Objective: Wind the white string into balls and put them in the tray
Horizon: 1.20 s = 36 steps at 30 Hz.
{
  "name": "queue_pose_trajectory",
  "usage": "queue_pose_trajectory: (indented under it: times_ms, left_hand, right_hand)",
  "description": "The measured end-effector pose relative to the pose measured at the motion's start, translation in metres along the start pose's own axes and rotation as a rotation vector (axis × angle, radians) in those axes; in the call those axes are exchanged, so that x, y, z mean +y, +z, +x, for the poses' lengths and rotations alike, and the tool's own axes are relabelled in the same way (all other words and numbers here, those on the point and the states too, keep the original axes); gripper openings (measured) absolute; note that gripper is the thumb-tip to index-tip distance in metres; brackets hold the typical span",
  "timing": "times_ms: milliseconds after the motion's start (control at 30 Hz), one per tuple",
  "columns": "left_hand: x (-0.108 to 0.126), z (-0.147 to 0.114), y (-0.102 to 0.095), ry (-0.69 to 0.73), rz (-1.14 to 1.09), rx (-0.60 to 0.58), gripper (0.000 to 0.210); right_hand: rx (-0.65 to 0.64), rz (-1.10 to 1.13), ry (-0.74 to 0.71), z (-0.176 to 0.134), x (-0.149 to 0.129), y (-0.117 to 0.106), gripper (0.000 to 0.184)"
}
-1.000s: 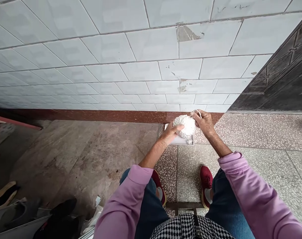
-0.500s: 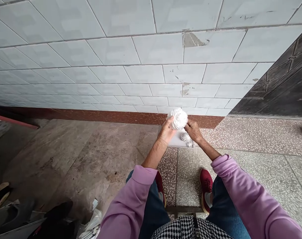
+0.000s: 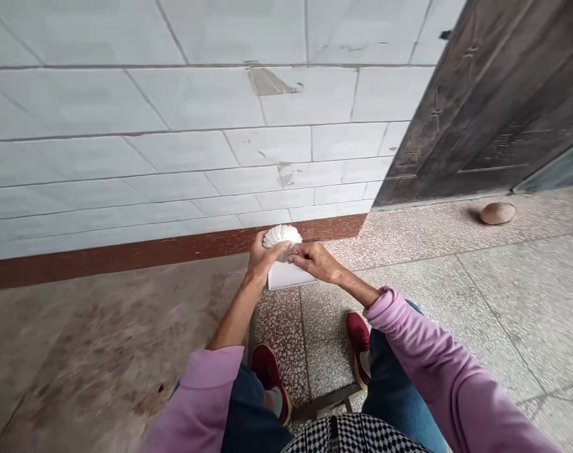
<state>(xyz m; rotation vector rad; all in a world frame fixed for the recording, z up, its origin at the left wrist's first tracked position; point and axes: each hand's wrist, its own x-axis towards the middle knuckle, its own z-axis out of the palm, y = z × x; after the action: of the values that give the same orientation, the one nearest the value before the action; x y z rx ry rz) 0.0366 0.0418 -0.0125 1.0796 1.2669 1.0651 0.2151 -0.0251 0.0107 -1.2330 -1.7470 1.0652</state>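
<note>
A white ball of yarn [image 3: 282, 235] with a ridged, wound surface is held up near the base of the wall. My left hand [image 3: 261, 257] wraps round its left and front side, the thumb lying across the front. At the ball's lower right, my right hand [image 3: 317, 261] is closed in a pinch on the yarn, though the strand itself is too fine to follow. Below both hands a shallow white tray [image 3: 292, 278] lies on the floor, partly covered by them. The inside of the tray is mostly hidden.
The white tiled wall [image 3: 192, 151] with a red-brown skirting [image 3: 126, 257] rises in front. A dark door [image 3: 484, 126] stands to the right, with a rounded brown stone [image 3: 498, 213] on the floor near it. My red shoes [image 3: 358, 333] are beneath my arms.
The view has turned right, bringing the stone in. The ball has tilted in my left hand, and my right hand now reaches across its lower front. Two smaller white balls are hidden from sight.
</note>
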Motion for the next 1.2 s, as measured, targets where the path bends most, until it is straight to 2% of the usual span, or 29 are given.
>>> queue_pose_trajectory:
  times_ms: [133, 233, 367, 500, 567, 667, 767, 900, 1100, 1200]
  left_hand:
    - [0.001, -0.009, 0.008, -0.144, -0.15, -0.259, 0.079]
    - [0.0, -0.013, 0.013, -0.204, -0.265, -0.34, 0.084]
    - [-0.006, -0.016, 0.018, -0.149, -0.373, -0.317, 0.084]
    - [-0.014, -0.016, 0.015, -0.053, -0.377, -0.253, 0.084]
    - [-0.018, -0.011, 0.009, -0.007, -0.303, -0.188, 0.083]
    - [-0.022, -0.003, -0.004, 0.024, -0.125, -0.094, 0.079]
    - [-0.021, -0.002, -0.014, 0.05, 0.001, -0.086, 0.08]
    - [-0.017, -0.009, -0.016, 0.01, 0.028, -0.211, 0.08]
    - [-0.003, -0.028, -0.006, -0.137, -0.213, -0.534, 0.092]
    - [0.001, -0.031, -0.002, -0.146, -0.267, -0.574, 0.092]
  right_hand:
    - [0.058, -0.033, -0.026, -0.003, -0.004, -0.018, 0.042]
    - [0.121, -0.068, -0.024, -0.005, -0.005, -0.021, 0.046]
    - [0.144, -0.036, -0.053, -0.003, -0.003, -0.014, 0.045]
    - [0.153, 0.062, -0.085, 0.003, 0.001, -0.009, 0.055]
    - [0.12, 0.099, -0.087, 0.006, 0.003, -0.009, 0.058]
    - [-0.001, 0.131, -0.075, 0.009, 0.004, -0.016, 0.057]
    - [0.007, 0.128, -0.075, 0.009, 0.001, -0.029, 0.058]
    - [0.142, 0.164, -0.079, 0.009, -0.001, -0.044, 0.066]
    - [0.217, 0.225, -0.065, 0.011, -0.003, -0.045, 0.073]
    - [0.23, 0.243, -0.052, 0.011, -0.005, -0.043, 0.072]
